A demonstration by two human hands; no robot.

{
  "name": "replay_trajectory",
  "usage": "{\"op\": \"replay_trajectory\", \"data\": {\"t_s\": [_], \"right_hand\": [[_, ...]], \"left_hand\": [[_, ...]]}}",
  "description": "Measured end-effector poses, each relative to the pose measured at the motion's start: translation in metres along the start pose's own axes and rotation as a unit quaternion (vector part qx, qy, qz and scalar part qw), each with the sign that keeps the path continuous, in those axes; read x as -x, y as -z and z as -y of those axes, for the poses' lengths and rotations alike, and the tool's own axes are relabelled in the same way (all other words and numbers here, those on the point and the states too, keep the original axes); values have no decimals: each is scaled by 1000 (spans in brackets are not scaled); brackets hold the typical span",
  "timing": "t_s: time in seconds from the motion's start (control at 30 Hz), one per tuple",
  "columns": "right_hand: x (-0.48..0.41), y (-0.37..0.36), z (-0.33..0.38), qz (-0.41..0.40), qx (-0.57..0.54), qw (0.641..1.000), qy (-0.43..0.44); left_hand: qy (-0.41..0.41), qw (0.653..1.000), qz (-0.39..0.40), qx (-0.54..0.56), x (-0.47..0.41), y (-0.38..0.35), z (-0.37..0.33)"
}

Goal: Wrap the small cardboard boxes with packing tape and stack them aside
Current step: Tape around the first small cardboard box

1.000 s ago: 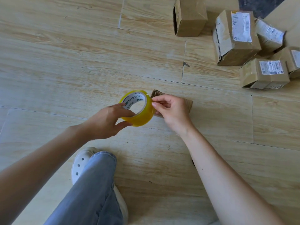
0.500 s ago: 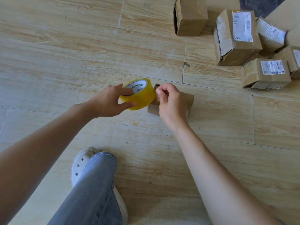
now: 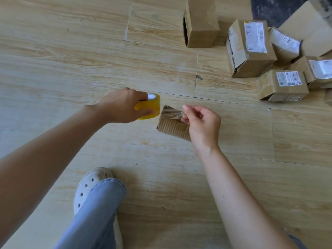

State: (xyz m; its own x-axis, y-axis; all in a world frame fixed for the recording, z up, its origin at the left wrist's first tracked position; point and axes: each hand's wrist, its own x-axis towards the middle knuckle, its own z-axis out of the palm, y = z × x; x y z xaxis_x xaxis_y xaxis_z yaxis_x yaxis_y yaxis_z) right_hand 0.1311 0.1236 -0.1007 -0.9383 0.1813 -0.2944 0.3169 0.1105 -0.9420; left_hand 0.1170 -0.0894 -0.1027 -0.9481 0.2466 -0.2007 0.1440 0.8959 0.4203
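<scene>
the hands have parted: left hand (image 3: pixel 122 106) grips the tape roll (image 3: pixel 150 106), right hand (image 3: pixel 201 121) pinches the tape end (image 3: pixel 173 114) above the box (image 3: pixel 172 127); best kept taut, laid flat.

Bare floor (image 3: pixel 71 60) lay open to my left and straight ahead; the heap of boxes (image 3: pixel 251 49) blocked the far right, my knee (image 3: pixel 100 203) the near side.

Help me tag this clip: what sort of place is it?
Likely a home room used for parcel packing: wood-look floor, labelled cardboard boxes piled aside, tape roll in the left hand.
</scene>
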Motion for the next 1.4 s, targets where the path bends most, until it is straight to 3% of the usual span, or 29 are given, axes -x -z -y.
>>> {"op": "replay_trajectory", "data": {"t_s": [0.07, 0.13, 0.2, 0.3, 0.4, 0.5, 0.87, 1.0, 1.4], "right_hand": [[-2, 6, -3, 6, 7, 1000, 10], [-7, 14, -5, -14, 2, 1000, -2], [-15, 23, -6, -35, -29, 999, -20], [-21, 31, -4, -30, -24, 999, -18], [-20, 39, -5, -34, -46, 998, -32], [-21, 46, -13, -32, -28, 998, -43], [-25, 51, -52, -100, 10, 991, -85], [-25, 51, -51, -106, 26, 992, -69], [-32, 56, -58, -106, 40, 991, -75]], "left_hand": [[42, 999, 12, -27, -9, 2, -3], [52, 997, 36, 36, -17, 5, -7], [21, 995, 42, 93, -20, 9, -9], [-2, 997, 34, 70, -24, 14, -5], [78, 997, 17, -24, -25, 20, 8], [116, 992, 54, 7, -20, 17, 18], [77, 996, 33, 17, -28, -21, 12], [82, 997, 7, -14, -31, -21, 7], [80, 996, 28, -11, -45, -28, 6]]}}
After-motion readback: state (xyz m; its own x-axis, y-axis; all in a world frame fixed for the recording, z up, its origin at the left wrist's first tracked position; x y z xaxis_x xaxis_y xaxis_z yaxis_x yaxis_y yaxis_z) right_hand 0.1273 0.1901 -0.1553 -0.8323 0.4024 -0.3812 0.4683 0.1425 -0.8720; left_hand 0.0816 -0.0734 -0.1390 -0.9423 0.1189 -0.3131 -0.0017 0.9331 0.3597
